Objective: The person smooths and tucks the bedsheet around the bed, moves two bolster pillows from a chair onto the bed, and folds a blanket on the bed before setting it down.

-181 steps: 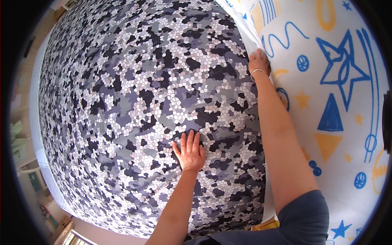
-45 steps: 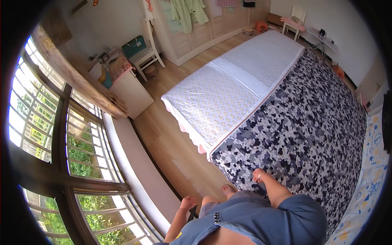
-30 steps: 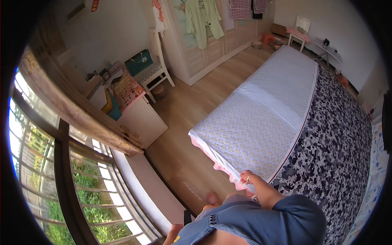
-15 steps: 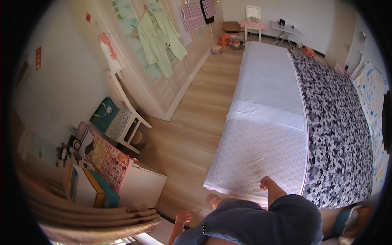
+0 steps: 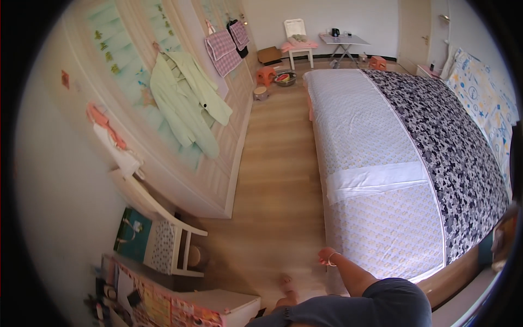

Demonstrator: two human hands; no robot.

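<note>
My right hand point(image 5: 327, 255), with a pale bracelet at its wrist, hangs over the floor beside the near left edge of the bed point(image 5: 376, 147). Its fingers are loosely bent and apart, and I see nothing held in them. The bed's left part wears a white, small-patterned cover, with a plain white strip point(image 5: 376, 181) lying across it. My left hand is out of the picture. Below, one of my feet point(image 5: 287, 283) shows blurred on the wood floor, in front of my dark blue clothing.
At left, a wardrobe point(image 5: 231, 163) bears a hanging light green jacket point(image 5: 182, 92). Nearer stand a white chair point(image 5: 188, 245) with a green bag point(image 5: 132, 234) and a cabinet point(image 5: 234, 302). At the far end are a metal basin point(image 5: 284, 80), orange stools point(image 5: 377, 62) and a folding table point(image 5: 344, 40).
My view has moved forward along the bed's left side. The right hand has gone from over the bed cover to beside its edge. The left hand has dropped out of view.
</note>
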